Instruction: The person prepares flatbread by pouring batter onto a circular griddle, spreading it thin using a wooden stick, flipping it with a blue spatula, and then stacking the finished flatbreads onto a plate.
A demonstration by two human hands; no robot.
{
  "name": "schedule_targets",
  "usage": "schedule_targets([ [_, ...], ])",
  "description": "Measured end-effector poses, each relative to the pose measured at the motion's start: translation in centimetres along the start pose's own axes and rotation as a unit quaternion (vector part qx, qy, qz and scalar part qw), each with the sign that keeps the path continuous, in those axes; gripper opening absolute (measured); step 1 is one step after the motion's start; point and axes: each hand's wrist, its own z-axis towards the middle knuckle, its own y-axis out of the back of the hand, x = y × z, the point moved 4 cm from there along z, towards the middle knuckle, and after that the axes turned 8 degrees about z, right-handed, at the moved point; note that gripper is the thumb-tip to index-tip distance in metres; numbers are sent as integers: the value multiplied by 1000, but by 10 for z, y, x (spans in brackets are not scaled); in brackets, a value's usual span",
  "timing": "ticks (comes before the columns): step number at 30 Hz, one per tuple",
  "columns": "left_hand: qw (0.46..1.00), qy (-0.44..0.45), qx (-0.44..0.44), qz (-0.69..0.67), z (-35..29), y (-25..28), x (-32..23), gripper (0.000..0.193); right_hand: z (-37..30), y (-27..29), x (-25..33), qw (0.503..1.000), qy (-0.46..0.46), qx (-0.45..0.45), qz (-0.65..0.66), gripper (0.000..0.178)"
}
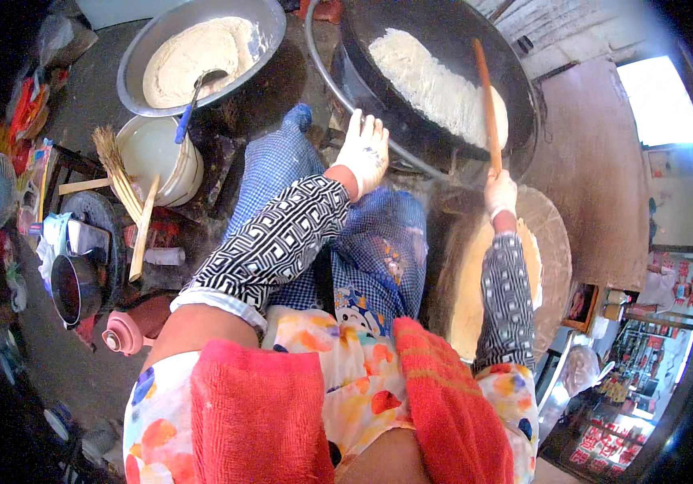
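A thin white glove covers my left hand [362, 155], fingers stretched out, at the near-left metal rim [404, 155] of a large round black griddle [518, 85]. It holds nothing; whether it touches the rim I cannot tell. My right hand [501, 195], also gloved, is closed around the near end of a long flat wooden stick [487, 101]. The stick reaches away across the griddle, over the right end of a long, ragged band of pale batter [431, 77]. Beneath my right forearm lies a stack of thin yellowish flatbreads [467, 294] on a round board [554, 242].
At the far left a metal basin [130, 68] holds batter and a blue-handled ladle [187, 117]. Nearer stands a white bucket [189, 173] of cloudy liquid, beside a straw brush [118, 165] and wooden sticks. A dark pot [76, 286] sits at left. A brown panel [596, 177] rises at right.
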Motion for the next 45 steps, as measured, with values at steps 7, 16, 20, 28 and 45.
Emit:
schedule_targets([
  [7,1000,0,-18,18,6,2,25,43,12,1,-44,999,-3,-39,11,34],
  [16,991,50,125,10,24,5,69,45,9,-4,-42,998,18,-51,28,32],
  [20,987,104,123,2,25,-1,97,45,-11,-14,-39,1000,7,-13,-8,33],
  [28,988,-1,-40,-148,6,40,41,26,-27,-9,-7,998,9,22,56,32],
  [45,993,-74,16,95,-9,16,27,60,-31,24,-14,982,-93,7,165,25],
])
